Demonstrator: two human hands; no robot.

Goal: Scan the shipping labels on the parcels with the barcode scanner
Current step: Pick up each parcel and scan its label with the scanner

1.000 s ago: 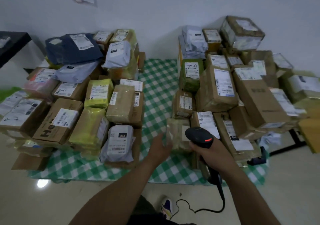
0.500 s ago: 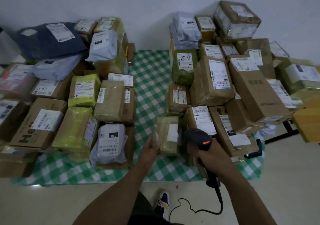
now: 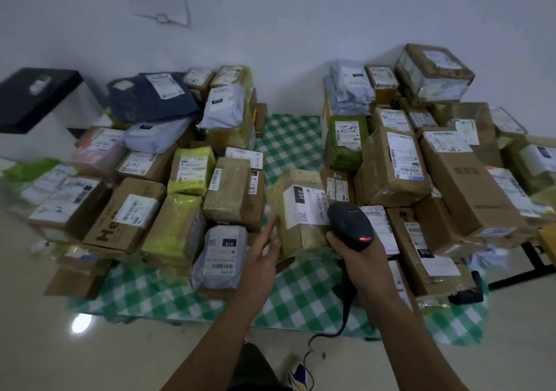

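Observation:
My left hand (image 3: 264,252) holds a yellowish wrapped parcel (image 3: 301,237) by its lower left edge and tips it up over the green checked cloth (image 3: 288,147). The parcel's white shipping label (image 3: 305,207), marked 231, faces me. My right hand (image 3: 364,261) grips the black barcode scanner (image 3: 349,225), whose head sits just right of the label with a red light lit. The scanner's cable (image 3: 346,309) hangs down to the floor.
Several labelled parcels lie in a left group (image 3: 177,180) and a taller right stack (image 3: 421,162) on the cloth. A grey bag marked 010 (image 3: 222,255) lies left of my left hand. A black box (image 3: 33,98) stands far left. A white wall rises behind; pale floor lies in front.
My left hand has lifted the yellowish parcel and turned its label toward me. The scanner has come up beside the label. The camera has tilted upward.

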